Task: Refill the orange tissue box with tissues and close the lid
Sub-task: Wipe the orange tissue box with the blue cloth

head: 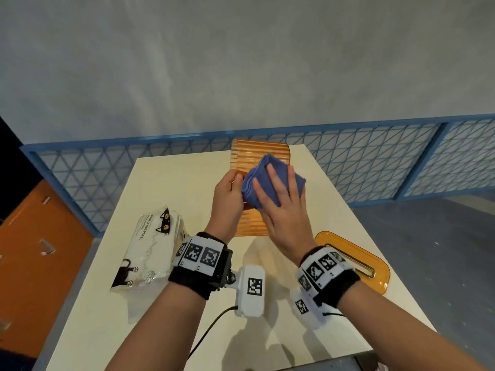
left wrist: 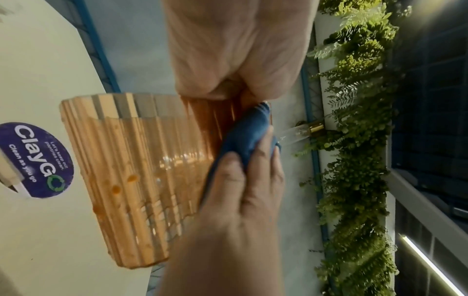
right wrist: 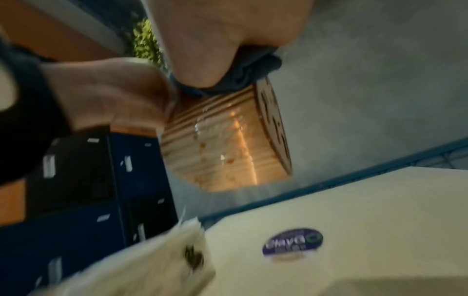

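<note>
orange ribbed box (head: 250, 159) lengthwise away, left hand (head: 227, 199) gripping, flat right hand (head: 284, 210) on cloth (head: 263, 170)

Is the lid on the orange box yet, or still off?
Off. The orange lid lies flat on the table to the right, apart from the tissue box, which the left hand holds.

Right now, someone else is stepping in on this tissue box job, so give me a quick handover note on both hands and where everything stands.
Left hand: grips the orange tissue box, held up off the table.
Right hand: fingers straight, presses a folded blue cloth against the box's ribbed side.
Lid: off, lying flat on the table to the right.
Tissue pack: on the table to the left, apparently still wrapped.
Done: lid removed.
Left: finish wiping, load the tissues, close the lid.
</note>
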`<state>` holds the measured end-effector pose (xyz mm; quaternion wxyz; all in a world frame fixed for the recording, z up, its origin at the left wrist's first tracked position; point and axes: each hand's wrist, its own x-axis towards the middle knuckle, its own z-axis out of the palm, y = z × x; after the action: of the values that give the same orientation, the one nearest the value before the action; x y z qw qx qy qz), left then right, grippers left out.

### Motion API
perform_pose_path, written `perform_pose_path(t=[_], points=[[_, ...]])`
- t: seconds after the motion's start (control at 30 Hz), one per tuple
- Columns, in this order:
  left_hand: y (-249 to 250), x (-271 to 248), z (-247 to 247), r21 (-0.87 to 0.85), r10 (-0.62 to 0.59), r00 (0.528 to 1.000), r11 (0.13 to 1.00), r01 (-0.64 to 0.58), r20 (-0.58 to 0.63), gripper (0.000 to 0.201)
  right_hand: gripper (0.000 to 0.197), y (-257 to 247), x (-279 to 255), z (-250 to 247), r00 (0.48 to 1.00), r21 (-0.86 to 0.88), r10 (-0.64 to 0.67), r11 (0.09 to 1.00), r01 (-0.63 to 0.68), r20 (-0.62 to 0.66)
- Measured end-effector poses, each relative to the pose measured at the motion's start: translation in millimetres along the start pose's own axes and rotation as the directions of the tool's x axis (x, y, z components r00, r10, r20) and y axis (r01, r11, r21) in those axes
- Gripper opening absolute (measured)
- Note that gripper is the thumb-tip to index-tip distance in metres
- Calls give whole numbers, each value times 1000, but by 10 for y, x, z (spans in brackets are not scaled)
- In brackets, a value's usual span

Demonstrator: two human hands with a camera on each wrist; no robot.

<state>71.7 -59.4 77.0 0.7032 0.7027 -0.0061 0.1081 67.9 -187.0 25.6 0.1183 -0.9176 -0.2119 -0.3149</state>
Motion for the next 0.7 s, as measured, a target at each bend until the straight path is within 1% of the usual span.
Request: perform_pose_path(t=[0.07,0.13,0.23,0.27,0.3,0.37,0.4,0.47,0.5,0.53,0.6,0.63,0.67,0.7], points=[[0,4,-28,30,41,999,999,-40,-30,35,56,-25,-219,140,990,-55,-142,988,142,14],[-48,-24,-58,40,23,1000,999,-23,-16,36,60,25,-426,271,965,-82,-259,962,261,37],[-118,-101,-112,21,-9,1000,1000,9,-5,35,56,116,-472,277,923,-103,-367,920,378,111],[-142,-112,-134,11,-11,1000,1000,11,-10,35,53,137,-416,235,918,-89,-375,918,387,128],[-167,-125,-155,-4,-17,1000,1000,17,-12,34,51,149,-341,187,927,-53,-352,931,361,130],[-176,-170,-185,-51,-62,998,997,64,30,32,50,140,-111,51,965,74,-235,971,227,116],[-180,-196,-194,-73,-80,995,994,84,58,31,50,136,23,-19,978,152,-176,976,158,111],[-186,-240,-207,-79,-85,992,993,93,95,30,50,125,278,-148,989,323,-74,946,29,128],[-190,-259,-208,-68,-80,991,994,88,109,28,49,129,396,-213,990,418,-24,908,-37,140],[-192,-286,-212,-59,-73,990,995,81,123,26,48,154,504,-277,986,515,36,850,-115,162],[-220,-324,-216,-40,-68,983,996,76,170,21,41,229,673,-410,953,655,161,697,-294,256],[-221,-335,-214,-42,-84,975,995,95,205,20,38,248,707,-468,939,691,191,638,-340,286],[-196,-344,-210,-65,-95,965,991,114,243,22,36,252,715,-499,937,709,196,615,-346,289],[-162,-336,-207,-106,-106,957,984,139,271,27,35,236,700,-515,944,718,180,614,-327,277]])
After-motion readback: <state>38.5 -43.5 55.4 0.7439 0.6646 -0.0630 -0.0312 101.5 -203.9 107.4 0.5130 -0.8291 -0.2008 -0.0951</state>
